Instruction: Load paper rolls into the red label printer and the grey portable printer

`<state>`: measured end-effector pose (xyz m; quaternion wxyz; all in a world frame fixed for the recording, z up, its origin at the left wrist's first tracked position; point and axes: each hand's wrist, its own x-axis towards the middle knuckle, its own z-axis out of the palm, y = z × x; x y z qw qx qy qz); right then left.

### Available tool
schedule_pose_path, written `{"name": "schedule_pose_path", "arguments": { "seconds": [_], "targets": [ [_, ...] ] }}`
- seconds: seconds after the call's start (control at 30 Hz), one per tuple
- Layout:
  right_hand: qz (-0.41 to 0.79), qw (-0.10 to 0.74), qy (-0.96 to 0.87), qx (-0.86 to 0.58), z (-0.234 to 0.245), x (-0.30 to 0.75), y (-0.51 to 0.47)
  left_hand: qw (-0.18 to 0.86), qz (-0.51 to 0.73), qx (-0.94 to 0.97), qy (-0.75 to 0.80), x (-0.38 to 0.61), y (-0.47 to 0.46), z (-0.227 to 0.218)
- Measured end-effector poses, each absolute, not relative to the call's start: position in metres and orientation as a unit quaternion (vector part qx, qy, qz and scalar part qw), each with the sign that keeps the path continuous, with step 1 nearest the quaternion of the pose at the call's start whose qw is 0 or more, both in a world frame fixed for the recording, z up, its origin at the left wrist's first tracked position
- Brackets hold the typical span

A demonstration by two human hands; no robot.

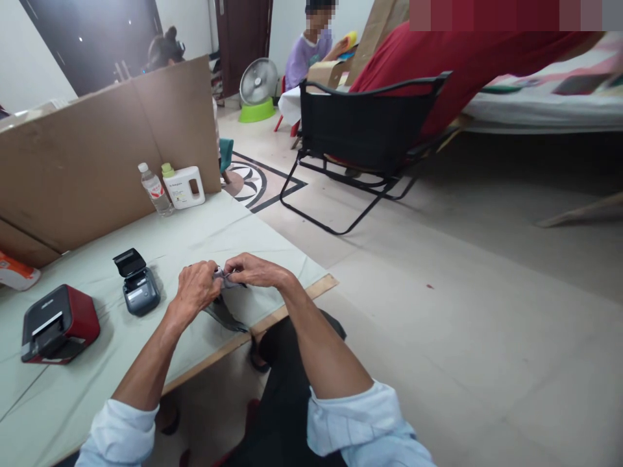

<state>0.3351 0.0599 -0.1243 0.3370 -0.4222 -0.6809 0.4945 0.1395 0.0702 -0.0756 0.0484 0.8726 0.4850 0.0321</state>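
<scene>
Both hands meet over the near edge of the table. My left hand (197, 285) is closed, fingers bent over a dark grey cloth strip (226, 316) whose lower end trails to the table edge. My right hand (256, 269) pinches a small light-grey part at the top of the same strip, close to the left fingertips. The fingers hide much of this part, so its exact kind cannot be told. To the left of my left hand stands a small blue-grey device (142, 295) with its lid raised.
A red and black boxy device (61, 324) stands at the left of the table (272, 250). A water bottle (156, 189) and a white jug (183, 188) stand by the cardboard panel (97, 149). Beyond are a black folding chair (365, 130), a seated person in red, and a fan (257, 84).
</scene>
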Motion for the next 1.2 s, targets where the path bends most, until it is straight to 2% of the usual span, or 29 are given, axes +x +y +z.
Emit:
{"name": "schedule_pose_path", "arguments": {
  "seconds": [0.33,0.57,0.73,1.2],
  "targets": [
    [0.523,0.399,-0.626,-0.42,-0.115,0.332,0.055,0.114,0.077,0.848,0.511,0.137,0.079,-0.079],
    [0.494,0.484,-0.599,-0.403,-0.11,0.33,0.055,0.276,0.176,0.809,0.487,0.131,0.082,-0.072],
    [0.483,0.533,-0.573,-0.392,-0.109,0.33,0.054,0.32,0.278,0.79,0.443,0.118,0.086,-0.073],
    [0.45,0.538,-0.598,-0.389,-0.082,0.293,0.034,0.228,0.318,0.83,0.398,0.068,0.047,-0.032]
  ]
}}
